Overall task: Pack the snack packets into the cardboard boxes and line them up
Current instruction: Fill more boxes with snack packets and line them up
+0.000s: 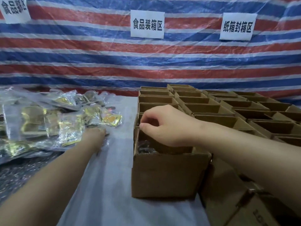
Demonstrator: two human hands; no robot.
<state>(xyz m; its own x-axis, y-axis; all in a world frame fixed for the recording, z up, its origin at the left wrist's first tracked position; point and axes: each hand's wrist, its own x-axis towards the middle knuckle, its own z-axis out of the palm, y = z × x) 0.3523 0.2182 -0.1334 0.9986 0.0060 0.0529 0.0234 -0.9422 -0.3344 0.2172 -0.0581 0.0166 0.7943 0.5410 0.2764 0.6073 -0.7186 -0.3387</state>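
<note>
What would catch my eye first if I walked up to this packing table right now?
Probably the striped red, white and blue tarp filling the back wall, with white paper signs stuck on it. Below it, rows of open cardboard boxes crowd the right side, and a shiny heap of snack packets lies on the left. In front, the left hand reaches into the packets while the right hand hangs over the nearest box.
</note>
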